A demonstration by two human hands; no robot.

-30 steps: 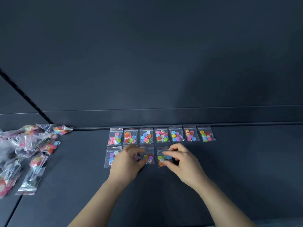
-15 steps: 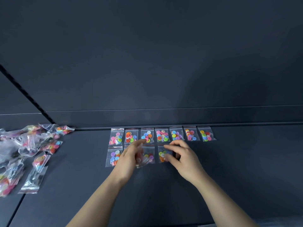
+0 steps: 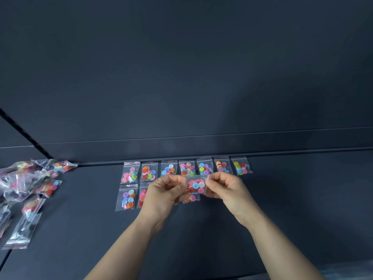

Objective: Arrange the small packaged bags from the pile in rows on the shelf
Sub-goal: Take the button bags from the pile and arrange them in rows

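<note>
A small clear bag of coloured buttons point(image 3: 196, 186) is lifted above the dark shelf point(image 3: 282, 199), stretched between both hands. My left hand point(image 3: 165, 193) pinches its left edge and my right hand point(image 3: 224, 188) pinches its right edge. Behind them a back row of several button bags point(image 3: 187, 168) lies along the shelf's rear lip. A second row in front starts with a bag point(image 3: 127, 197) at the left; further bags of that row are partly hidden by my hands. The loose pile of bags point(image 3: 26, 184) sits at the far left.
The shelf's back wall point(image 3: 201, 77) rises right behind the rows. A seam in the shelf point(image 3: 6, 257) runs at the lower left near a stray bag point(image 3: 22, 229). Bare shelf surface stretches to the right of the rows.
Both hands rose from the second row and now hold one bag up between them; before, they were low on the shelf handling bags lying there.
</note>
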